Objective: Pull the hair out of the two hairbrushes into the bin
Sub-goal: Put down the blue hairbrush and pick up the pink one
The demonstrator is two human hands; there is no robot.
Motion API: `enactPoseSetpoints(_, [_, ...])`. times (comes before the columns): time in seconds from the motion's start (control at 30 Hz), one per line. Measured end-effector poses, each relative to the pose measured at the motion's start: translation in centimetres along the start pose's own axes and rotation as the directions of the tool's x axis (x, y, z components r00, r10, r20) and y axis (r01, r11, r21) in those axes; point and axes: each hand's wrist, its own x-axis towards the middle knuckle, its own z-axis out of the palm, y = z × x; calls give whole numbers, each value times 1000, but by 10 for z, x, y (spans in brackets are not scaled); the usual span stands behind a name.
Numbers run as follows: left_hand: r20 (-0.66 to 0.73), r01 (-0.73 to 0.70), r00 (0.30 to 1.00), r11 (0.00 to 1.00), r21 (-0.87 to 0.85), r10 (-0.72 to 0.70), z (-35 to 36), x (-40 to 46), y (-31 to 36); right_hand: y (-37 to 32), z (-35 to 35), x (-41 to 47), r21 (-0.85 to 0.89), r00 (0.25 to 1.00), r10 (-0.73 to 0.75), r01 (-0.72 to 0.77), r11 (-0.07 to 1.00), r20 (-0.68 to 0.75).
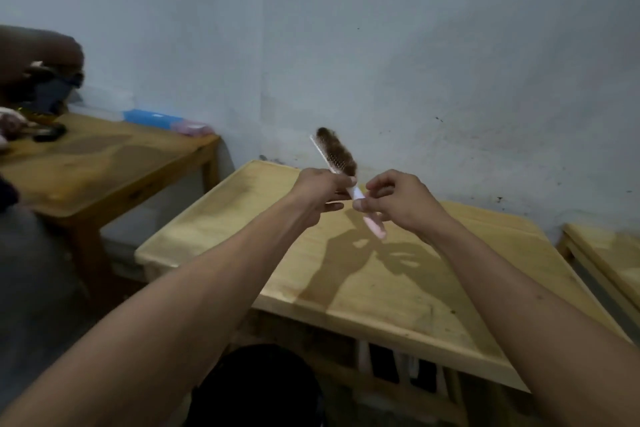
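Note:
I hold a pink and white hairbrush [372, 224] up over the wooden table [381, 288], its head pointing away and to the left. A mat of brown hair [337, 151] fills the bristles. My left hand [320, 192] is shut on the brush just below the head. My right hand [398, 199] pinches the handle from the right side with curled fingers. A black bin [258, 386] stands on the floor below the table's near edge, between my forearms. Only one brush is in view.
A second wooden table [104, 163] at the left carries a blue box [152, 118], a pink case [192, 128] and dark clutter. Another table's corner [609, 253] shows at the right edge. A pale blue wall [381, 45] stands right behind the tables.

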Motion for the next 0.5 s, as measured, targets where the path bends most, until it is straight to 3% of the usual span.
enactPoseSetpoints(0.17, [-55,-46,997,997,65,49,-41,-30,-11,-19,24,-7,161,999,20,-26,987,34])
enactPoseSetpoints(0.5, [31,-38,999,973,229,32,-107,-98,-43,-25,89,-34,192,973,4,-50,980,231])
